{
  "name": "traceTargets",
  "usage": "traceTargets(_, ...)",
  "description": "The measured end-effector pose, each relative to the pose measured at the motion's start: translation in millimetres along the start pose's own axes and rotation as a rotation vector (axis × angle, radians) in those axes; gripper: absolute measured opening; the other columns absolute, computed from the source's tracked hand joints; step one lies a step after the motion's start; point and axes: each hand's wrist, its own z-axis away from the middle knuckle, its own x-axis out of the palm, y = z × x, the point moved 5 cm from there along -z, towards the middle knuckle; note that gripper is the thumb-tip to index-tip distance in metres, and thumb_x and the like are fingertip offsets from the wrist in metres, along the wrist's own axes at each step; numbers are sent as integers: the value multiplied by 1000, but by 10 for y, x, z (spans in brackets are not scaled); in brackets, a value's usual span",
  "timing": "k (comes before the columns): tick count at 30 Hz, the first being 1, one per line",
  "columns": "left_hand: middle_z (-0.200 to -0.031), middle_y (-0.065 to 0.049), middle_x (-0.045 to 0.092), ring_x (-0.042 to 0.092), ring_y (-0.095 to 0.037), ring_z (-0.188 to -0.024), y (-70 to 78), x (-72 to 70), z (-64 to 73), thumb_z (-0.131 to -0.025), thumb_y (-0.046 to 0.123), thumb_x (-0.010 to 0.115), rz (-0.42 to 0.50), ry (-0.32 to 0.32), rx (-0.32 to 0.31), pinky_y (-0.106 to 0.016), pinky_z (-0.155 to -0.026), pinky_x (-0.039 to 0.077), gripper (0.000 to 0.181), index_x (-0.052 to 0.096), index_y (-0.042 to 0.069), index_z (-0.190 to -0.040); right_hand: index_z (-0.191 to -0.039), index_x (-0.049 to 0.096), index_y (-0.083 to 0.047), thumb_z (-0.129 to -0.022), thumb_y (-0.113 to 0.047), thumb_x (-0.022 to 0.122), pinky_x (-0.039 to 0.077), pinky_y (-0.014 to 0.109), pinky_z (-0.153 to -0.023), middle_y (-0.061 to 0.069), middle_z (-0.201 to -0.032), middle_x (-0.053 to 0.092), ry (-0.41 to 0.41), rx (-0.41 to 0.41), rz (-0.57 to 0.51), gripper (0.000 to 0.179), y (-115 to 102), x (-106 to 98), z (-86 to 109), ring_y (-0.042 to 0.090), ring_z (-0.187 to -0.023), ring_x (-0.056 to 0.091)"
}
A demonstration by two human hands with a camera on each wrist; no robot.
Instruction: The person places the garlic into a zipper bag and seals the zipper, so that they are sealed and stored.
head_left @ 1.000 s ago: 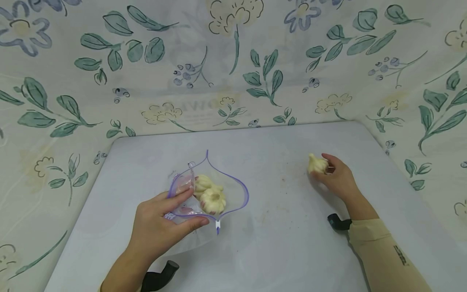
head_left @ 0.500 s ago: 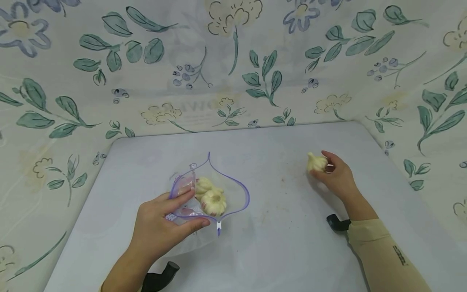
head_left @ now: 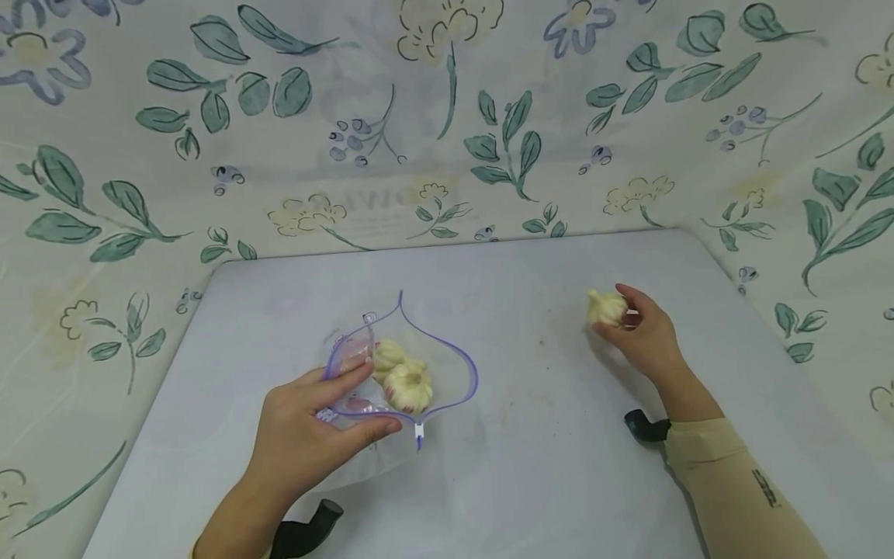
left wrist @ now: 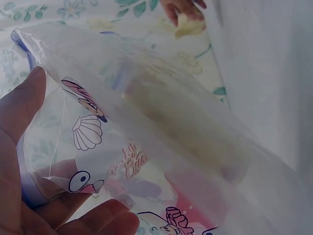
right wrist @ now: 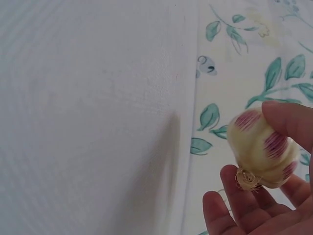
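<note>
In the head view my left hand [head_left: 307, 435] holds a clear zip bag [head_left: 454, 388] by its near left side. The bag's purple-edged mouth gapes wide, with a white slider [head_left: 419, 432] at the near end. Inside lie garlic bulbs [head_left: 408, 387], two of them showing. Printed cartoon figures and a shell [left wrist: 88, 133] decorate the plastic in the left wrist view, where the bulbs look blurred. Off to the right, my right hand [head_left: 644, 334] pinches another garlic bulb [right wrist: 264, 147] between thumb and fingers. Purple-pink streaks mark its skin, and its root tuft faces the right wrist camera.
Both hands are over a white tabletop [head_left: 531, 481] with small brown specks near its middle. Floral cloth [head_left: 433, 171] rises behind the table and along its sides. A black curved piece sits by each wrist, one at the left [head_left: 307, 532] and one at the right [head_left: 646, 427].
The right hand and its garlic bulb have shifted very slightly away from the person. The left hand and the zip bag are almost still.
</note>
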Motion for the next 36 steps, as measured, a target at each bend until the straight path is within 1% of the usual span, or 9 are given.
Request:
traceTargets(5, -111, -4, 78, 74, -29, -101, -1, 6, -1, -49, 33, 101, -11, -2, -12, 1, -91, 38, 69, 79, 8, -110, -157, 34, -11, -89, -21, 78, 51, 24, -83, 22, -143, 50, 2, -12, -14, 82, -16, -11, 13, 36, -120, 57)
traceTargets(10, -110, -4, 78, 74, -28, -100, -9, 12, 5, -49, 33, 101, -19, 2, -8, 2, -90, 38, 69, 79, 9, -110, -157, 33, -11, -89, -23, 78, 49, 15, -77, 22, -143, 49, -8, -14, -30, 83, -32, -11, 29, 35, -120, 57)
traceTargets(14, -109, -3, 78, 75, -27, -98, -8, 12, 9, -48, 34, 101, -25, 9, 9, 1, -88, 40, 70, 79, 9, -109, -158, 32, -12, -89, -24, 79, 48, 11, -75, 21, -143, 49, -17, -11, -50, 84, -34, -5, 29, 35, -121, 57)
traceTargets(19, -108, -3, 78, 75, -27, -96, -3, 7, 8, -47, 33, 101, -32, 20, 24, 0, -87, 41, 70, 79, 9, -109, -158, 33, -12, -89, -25, 79, 48, 10, -74, 21, -143, 49, -18, -13, -67, 84, -36, 3, 25, 34, -120, 57)
traceTargets(27, -113, -4, 77, 74, -29, -104, 2, 24, 10, -50, 34, 101, -34, 0, 0, 1, -93, 36, 70, 79, 9, -111, -157, 34, -10, -89, -26, 78, 48, 10, -73, 20, -141, 49, -16, -17, -55, 82, -39, 0, 30, 33, -119, 57)
traceTargets(33, -109, -2, 78, 75, -27, -99, 16, 19, 20, -48, 35, 101, -48, 17, 19, 0, -88, 40, 70, 79, 10, -110, -155, 38, -10, -89, -28, 78, 48, 15, -76, 18, -141, 50, -14, -11, -34, 79, -42, 6, 27, 32, -119, 56)
traceTargets(36, -109, -2, 78, 75, -27, -98, 24, 18, 22, -48, 35, 101, -47, 23, 24, 1, -89, 40, 70, 79, 10, -109, -154, 39, -10, -89, -28, 78, 48, 15, -76, 17, -141, 50, -15, -14, -33, 78, -45, 11, 27, 31, -119, 55)
